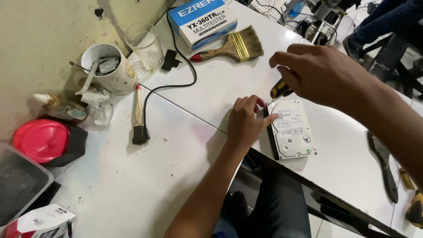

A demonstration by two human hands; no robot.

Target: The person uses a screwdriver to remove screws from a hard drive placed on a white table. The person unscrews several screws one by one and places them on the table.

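Observation:
A silver hard disk drive (291, 130) lies flat on the white table (145, 176), close to its front edge. My left hand (246, 121) rests against the drive's left side, fingers on its near corner and edge. My right hand (318, 72) hovers just above the drive's far end and grips a screwdriver (279, 90) with a yellow and black handle; its tip points down at the drive's top left corner.
Behind the drive lie a wide paintbrush (232, 47) and a blue and white box (202, 21). To the left are a small brush (139, 115), a black cable (176, 83), a glass (145, 44), a mug of tools (110, 68) and a red lid (40, 140). Dark tools (384, 164) lie right.

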